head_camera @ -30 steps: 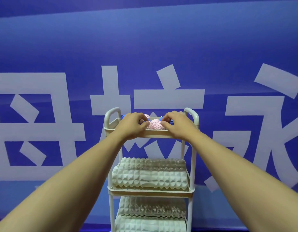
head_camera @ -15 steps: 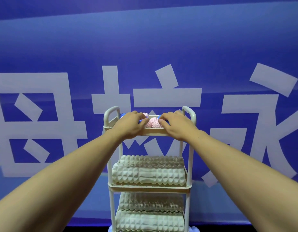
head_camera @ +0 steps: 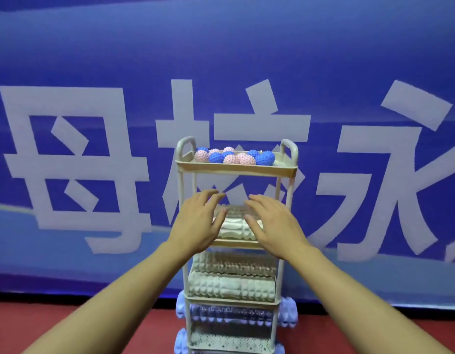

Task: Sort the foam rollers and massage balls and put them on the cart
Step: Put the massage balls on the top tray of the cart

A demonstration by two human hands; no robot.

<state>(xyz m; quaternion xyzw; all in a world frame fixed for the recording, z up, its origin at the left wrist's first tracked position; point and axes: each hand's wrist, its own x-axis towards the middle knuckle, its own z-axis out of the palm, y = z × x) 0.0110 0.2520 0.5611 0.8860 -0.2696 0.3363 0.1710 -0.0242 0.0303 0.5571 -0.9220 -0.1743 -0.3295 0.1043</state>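
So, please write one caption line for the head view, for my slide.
Both open hands, left and right, hover before the cart; spiky massage balls fill its top tray.

"母校永" on blue banner [head_camera: 221,60]

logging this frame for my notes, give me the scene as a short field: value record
cart: pale cart with stacked shelves, in front of a blue banner
top shelf: pink and blue balls
second shelf: white rollers
third shelf: white rollers
lowest shelves: blue rollers, ends sticking out at both sides
left hand: open, holding nothing, in front of second shelf
right hand: open, holding nothing, in front of second shelf
floor: red
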